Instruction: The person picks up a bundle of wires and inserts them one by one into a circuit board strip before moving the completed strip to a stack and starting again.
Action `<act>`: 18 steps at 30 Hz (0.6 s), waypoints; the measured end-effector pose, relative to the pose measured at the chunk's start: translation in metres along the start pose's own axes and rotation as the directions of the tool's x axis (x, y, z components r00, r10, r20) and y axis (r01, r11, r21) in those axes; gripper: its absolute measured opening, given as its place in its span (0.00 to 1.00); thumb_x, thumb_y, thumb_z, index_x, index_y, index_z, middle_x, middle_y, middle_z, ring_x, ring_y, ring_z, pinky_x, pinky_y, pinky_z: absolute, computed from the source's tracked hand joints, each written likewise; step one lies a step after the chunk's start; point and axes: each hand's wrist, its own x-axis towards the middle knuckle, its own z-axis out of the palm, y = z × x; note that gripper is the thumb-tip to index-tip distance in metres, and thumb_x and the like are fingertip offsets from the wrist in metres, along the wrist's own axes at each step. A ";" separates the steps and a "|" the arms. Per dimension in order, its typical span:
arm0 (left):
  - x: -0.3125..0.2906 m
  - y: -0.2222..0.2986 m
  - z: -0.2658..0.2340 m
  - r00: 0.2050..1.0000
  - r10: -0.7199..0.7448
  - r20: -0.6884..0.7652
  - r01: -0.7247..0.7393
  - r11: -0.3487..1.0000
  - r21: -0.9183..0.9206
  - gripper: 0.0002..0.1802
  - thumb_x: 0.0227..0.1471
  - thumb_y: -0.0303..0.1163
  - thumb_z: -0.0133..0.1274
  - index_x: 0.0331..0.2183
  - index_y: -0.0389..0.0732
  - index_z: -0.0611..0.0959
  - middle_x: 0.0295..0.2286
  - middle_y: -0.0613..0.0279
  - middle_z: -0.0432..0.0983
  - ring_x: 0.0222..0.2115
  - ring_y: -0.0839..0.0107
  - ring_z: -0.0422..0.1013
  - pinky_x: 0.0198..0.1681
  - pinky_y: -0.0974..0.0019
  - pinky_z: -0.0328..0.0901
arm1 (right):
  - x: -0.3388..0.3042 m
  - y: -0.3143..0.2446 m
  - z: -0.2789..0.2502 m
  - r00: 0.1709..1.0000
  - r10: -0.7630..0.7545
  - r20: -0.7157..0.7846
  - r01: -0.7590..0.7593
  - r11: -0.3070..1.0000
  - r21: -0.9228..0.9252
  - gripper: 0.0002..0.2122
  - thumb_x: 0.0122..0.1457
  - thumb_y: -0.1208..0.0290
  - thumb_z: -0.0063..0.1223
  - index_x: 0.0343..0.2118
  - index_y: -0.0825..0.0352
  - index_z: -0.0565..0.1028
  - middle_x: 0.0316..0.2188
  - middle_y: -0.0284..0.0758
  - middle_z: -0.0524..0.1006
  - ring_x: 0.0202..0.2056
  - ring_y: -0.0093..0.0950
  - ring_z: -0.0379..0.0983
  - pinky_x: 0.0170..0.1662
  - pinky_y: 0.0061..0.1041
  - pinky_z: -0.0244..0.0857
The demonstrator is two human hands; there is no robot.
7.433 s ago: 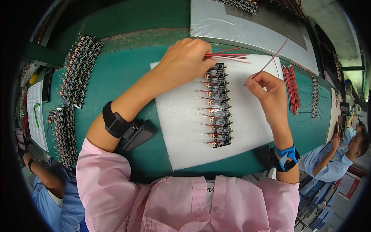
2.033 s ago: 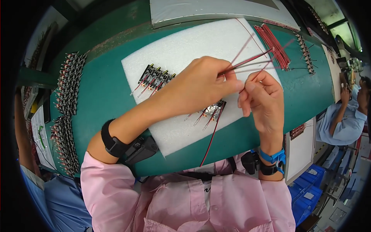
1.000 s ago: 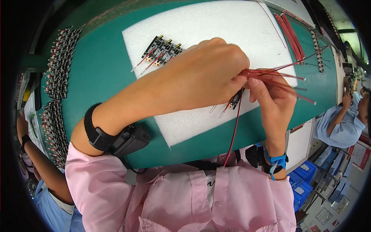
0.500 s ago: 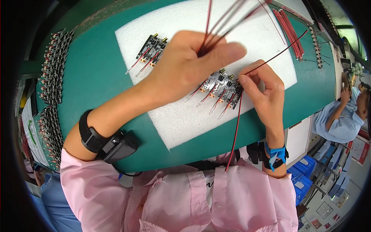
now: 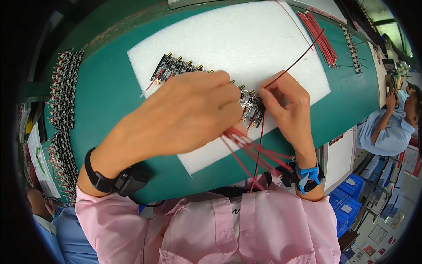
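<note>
My left hand (image 5: 189, 110) is closed round a bundle of thin red wires (image 5: 248, 145), blurred at their ends, which stick out toward my body. It hovers over a row of small circuit boards (image 5: 176, 66), hiding the row's middle. At the row's right end my right hand (image 5: 292, 103) pinches a thin dark red wire (image 5: 303, 55) between thumb and forefinger. One length of it slants up to the far right; a red length hangs down past the boards toward my shirt. The boards lie on a white foam sheet (image 5: 237, 33).
A pile of red wires (image 5: 317, 39) lies at the foam's far right corner, with a strip of small parts (image 5: 351, 50) beyond. Stacked boards (image 5: 63, 97) line the green table's (image 5: 105, 88) left edge. A co-worker (image 5: 387, 127) sits at right; blue bins (image 5: 347, 198) stand below.
My left hand has swung the wire bundle from pointing away to pointing toward my body, and come lower over the boards. My right hand keeps its pinch at the row's right end.
</note>
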 end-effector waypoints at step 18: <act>0.002 -0.014 -0.024 0.616 -0.753 0.231 0.471 0.117 -0.874 0.15 0.52 0.40 0.38 0.23 0.40 0.69 0.13 0.74 0.55 0.13 0.84 0.54 0.14 0.79 0.50 | 0.000 -0.002 -0.003 0.956 -0.291 0.029 0.292 0.949 -0.121 0.06 0.38 0.82 0.51 0.23 0.70 0.71 0.24 0.35 0.68 0.26 0.31 0.65 0.28 0.24 0.60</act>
